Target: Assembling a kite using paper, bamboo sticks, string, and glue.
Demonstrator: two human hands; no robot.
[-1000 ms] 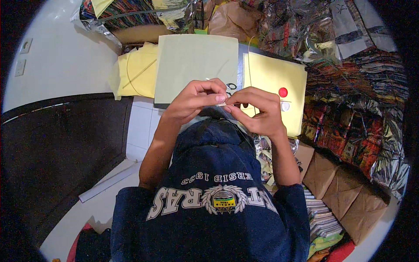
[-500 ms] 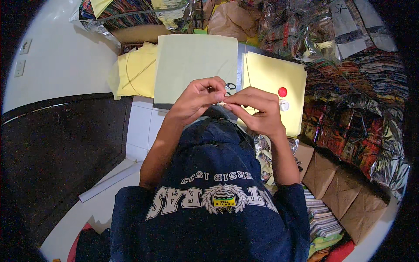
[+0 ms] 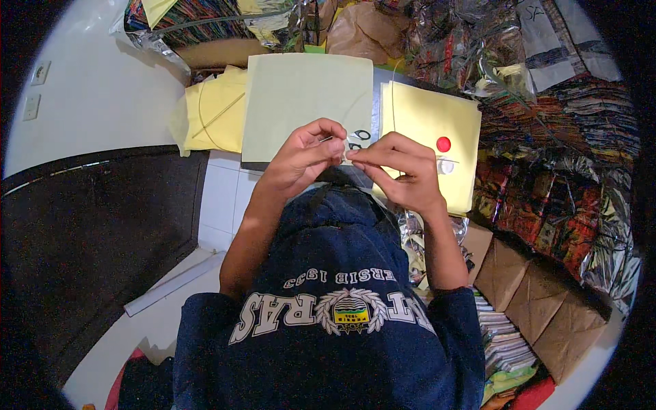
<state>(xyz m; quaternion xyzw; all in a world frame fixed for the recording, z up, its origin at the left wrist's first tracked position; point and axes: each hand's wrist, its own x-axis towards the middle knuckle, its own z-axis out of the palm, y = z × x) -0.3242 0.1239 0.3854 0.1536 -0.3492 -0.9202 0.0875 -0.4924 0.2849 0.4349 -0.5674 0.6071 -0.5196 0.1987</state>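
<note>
My left hand [image 3: 307, 154] and my right hand [image 3: 406, 167] meet over the middle of the work surface, fingertips pinched close together. Whatever small pale thing sits between them is too fine to name. Just beyond the fingertips lies a black ring [image 3: 363, 134], and part of a second dark ring shows against the fingers. A thin strand [image 3: 393, 102] rises from behind my right hand toward the far edge. To the right of that hand are a round red cap [image 3: 443, 144] and a white round piece [image 3: 445, 166], partly crossed by a thin pale line.
A large pale sheet [image 3: 307, 96] and a yellow paper stack [image 3: 430, 109] lie on the dark board. More yellow sheets [image 3: 217, 113] with a thin curved strand sit left. Bundled packets [image 3: 567, 116] and brown cardboard [image 3: 540, 294] crowd the right; a dark panel [image 3: 102, 239] stands left.
My pinched fingertips have shifted slightly left, and more of the dark rings shows between them. A thin pale line now crosses the white piece by my right hand.
</note>
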